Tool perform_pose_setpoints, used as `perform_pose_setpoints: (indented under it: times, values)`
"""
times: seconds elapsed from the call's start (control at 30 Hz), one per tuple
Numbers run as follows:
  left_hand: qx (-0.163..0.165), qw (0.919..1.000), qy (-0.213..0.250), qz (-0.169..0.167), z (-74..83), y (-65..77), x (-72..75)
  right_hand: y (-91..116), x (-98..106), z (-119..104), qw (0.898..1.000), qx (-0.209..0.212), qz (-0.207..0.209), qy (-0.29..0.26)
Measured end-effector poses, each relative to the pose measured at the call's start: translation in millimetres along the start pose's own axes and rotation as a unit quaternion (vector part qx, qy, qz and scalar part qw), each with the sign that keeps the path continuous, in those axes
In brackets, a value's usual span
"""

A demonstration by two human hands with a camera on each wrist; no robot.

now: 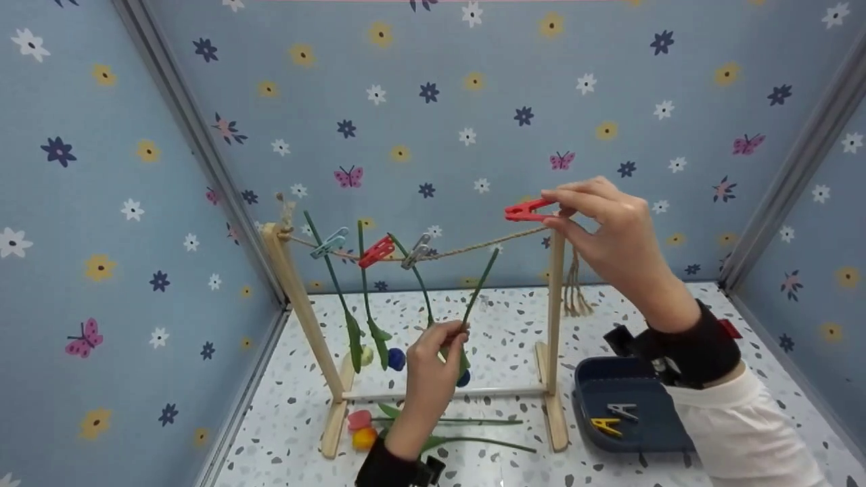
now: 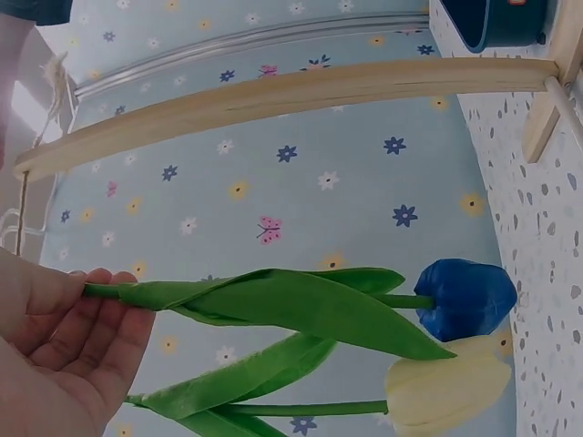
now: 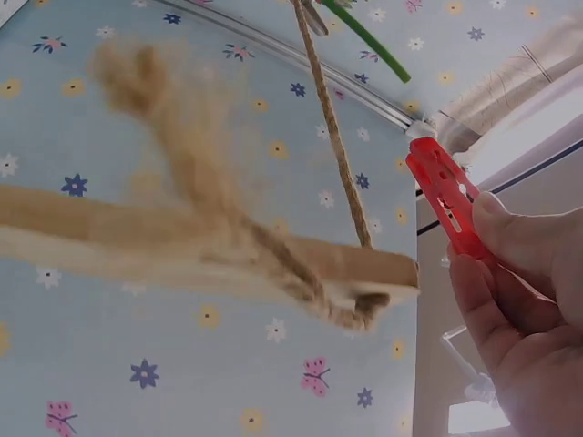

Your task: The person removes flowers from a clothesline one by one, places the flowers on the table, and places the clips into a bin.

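Note:
My left hand (image 1: 436,358) pinches the green stem of a blue tulip (image 2: 465,296), bloom hanging down, below the twine (image 1: 490,242). In the left wrist view a cream tulip (image 2: 446,391) is close beside it. Above the right post, my right hand (image 1: 612,226) holds a red clothespin (image 1: 522,211) between thumb and fingers, also seen in the right wrist view. Three stems hang at the left of the twine, at a light blue clothespin (image 1: 330,243), a second red clothespin (image 1: 376,251) and a grey clothespin (image 1: 417,251). My left hand hides the third bloom.
A wooden frame (image 1: 556,311) carries the twine. On the speckled table lie a pink tulip (image 1: 359,420) and a yellow-orange tulip (image 1: 365,438). At right, a dark blue bin (image 1: 588,379) contains a silver clothespin (image 1: 622,411) and a yellow clothespin (image 1: 607,426).

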State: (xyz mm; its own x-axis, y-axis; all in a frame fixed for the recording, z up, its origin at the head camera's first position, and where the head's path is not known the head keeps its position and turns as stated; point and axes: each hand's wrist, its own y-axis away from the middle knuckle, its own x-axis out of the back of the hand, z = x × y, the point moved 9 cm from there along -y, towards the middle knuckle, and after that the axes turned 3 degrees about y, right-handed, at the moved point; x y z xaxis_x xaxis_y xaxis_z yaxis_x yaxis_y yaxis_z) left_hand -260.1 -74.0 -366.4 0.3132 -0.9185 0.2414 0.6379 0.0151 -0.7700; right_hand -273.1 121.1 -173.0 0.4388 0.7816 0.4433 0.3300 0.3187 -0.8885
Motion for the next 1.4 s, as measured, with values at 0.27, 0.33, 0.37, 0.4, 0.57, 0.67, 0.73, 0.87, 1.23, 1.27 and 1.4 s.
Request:
perform_pose_setpoints:
  times: [0.27, 0.33, 0.37, 0.4, 0.57, 0.67, 0.73, 0.87, 1.23, 1.27, 1.4]
  values:
    - [-0.013, 0.9990, -0.001, -0.043, 24.6, 7.5, 5.0, 20.2, 37.1, 11.0, 1.000, -0.009, 0.025, 0.005]
    - [-0.006, 0.9982, 0.006, -0.059, 29.8, 10.4, 5.0, 26.9, 44.2, 14.4, 0.999, -0.017, 0.030, 0.007]
    - [-0.002, 0.9978, 0.009, -0.066, 32.0, 12.2, 4.7, 30.4, 47.2, 16.3, 0.999, -0.022, 0.033, 0.008]
    - [-0.001, 0.9972, 0.014, -0.074, 34.3, 14.3, 4.1, 33.7, 49.8, 17.2, 0.999, -0.028, 0.034, 0.012]
    - [-0.008, 0.9938, 0.005, -0.111, 40.9, 28.0, 1.2, 53.3, 57.7, 19.5, 0.997, -0.065, 0.024, 0.027]
    - [-0.007, 0.9905, -0.009, -0.137, 37.6, 36.9, -0.7, 80.3, 55.8, 42.4, 0.995, -0.091, 0.005, 0.040]
    - [0.000, 0.9874, -0.021, -0.157, 31.6, 42.2, -2.5, 101.7, 52.3, 60.9, 0.993, -0.106, -0.006, 0.046]
    - [0.009, 0.9786, -0.061, -0.196, 14.8, 53.3, -7.4, 143.2, 43.2, 89.6, 0.988, -0.137, -0.028, 0.063]
    - [0.091, 0.9413, -0.160, -0.283, -53.7, 90.6, -20.7, 272.2, -9.8, 138.6, 0.954, -0.257, -0.138, 0.066]
    - [0.101, 0.9368, -0.166, -0.291, -59.7, 94.0, -21.7, 283.5, -14.8, 141.5, 0.948, -0.270, -0.150, 0.070]
    - [0.133, 0.9164, -0.195, -0.323, -81.5, 108.3, -24.7, 321.7, -30.1, 151.2, 0.928, -0.313, -0.188, 0.077]
